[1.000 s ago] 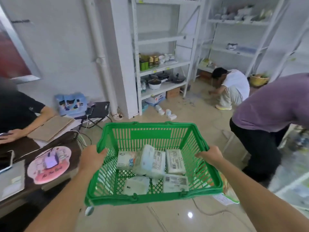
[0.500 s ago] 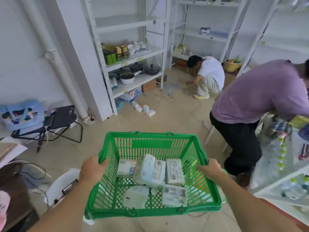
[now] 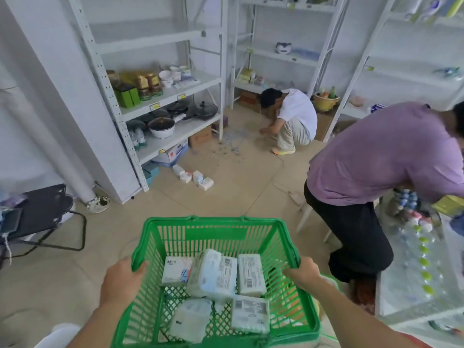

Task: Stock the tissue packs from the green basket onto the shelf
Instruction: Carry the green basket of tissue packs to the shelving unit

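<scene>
Green slotted plastic basket (image 3: 216, 237) gripped at both side rims, left hand (image 3: 120, 280), right hand (image 3: 302, 271), white wrapped tissue packs (image 3: 213, 277) piled inside

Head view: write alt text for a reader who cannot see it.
Two hands, left and right, hold a green basket of tissue packs by its side rims, facing white shelves. One person crouches ahead; another bends at right.

head-worn view, angled forward and down
</scene>
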Action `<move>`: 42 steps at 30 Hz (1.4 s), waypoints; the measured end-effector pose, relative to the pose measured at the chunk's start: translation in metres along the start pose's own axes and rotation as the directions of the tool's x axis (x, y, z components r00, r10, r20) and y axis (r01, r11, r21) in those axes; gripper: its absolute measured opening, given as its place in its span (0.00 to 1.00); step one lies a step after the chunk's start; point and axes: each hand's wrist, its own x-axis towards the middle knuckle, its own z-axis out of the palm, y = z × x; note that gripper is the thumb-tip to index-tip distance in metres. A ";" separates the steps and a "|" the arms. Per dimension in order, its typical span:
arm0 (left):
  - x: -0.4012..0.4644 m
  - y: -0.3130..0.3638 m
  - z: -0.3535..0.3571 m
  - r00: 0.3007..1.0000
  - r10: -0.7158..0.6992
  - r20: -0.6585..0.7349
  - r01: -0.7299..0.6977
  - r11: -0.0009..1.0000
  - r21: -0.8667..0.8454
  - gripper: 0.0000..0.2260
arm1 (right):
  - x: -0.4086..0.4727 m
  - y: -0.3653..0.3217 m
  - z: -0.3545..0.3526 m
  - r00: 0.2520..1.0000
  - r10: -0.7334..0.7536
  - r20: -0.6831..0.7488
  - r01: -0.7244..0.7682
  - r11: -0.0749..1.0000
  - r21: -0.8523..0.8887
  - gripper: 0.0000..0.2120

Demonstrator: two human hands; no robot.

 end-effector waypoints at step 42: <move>0.530 0.312 0.127 0.998 0.022 0.066 -0.025 0.998 0.049 0.14 | 0.489 -0.248 -0.130 0.986 0.161 -0.031 -0.160 0.986 0.044 0.19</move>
